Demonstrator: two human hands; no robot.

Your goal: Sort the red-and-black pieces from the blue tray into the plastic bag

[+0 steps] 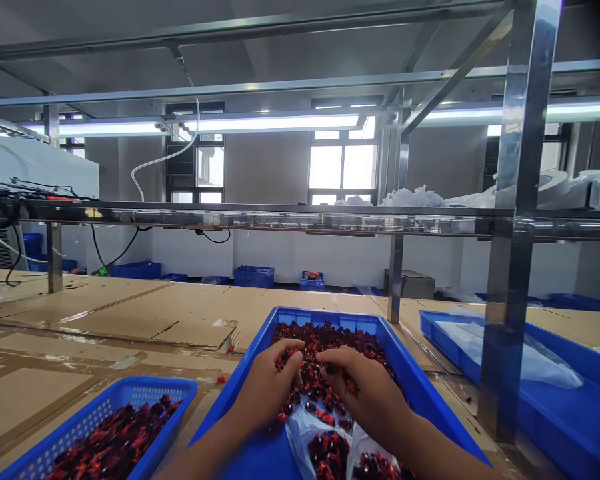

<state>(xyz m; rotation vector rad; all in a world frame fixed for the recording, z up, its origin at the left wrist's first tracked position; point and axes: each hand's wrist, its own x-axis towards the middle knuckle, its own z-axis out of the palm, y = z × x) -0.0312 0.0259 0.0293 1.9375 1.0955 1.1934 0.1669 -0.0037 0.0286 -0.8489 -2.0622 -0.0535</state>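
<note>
A deep blue tray (233,390) stands in front of me, heaped with small glossy red-and-black pieces (325,330). My left hand (267,383) is over the tray's middle, thumb and forefinger curled around what looks like one such piece. Facing it, my right hand (367,390) has its fingers bent inward, with a few dark red pieces showing against them. The fingertips of both hands point toward each other, a small gap apart. Below them, white plastic bags (297,433) in the tray hold more of the pieces.
At left, a perforated blue basket (187,393) holds similar pieces. Right of a metal post (510,300), another blue tray (595,407) contains clear plastic bags (510,353). Cardboard (170,307) covers the bench. A metal shelf rail (280,219) crosses above it.
</note>
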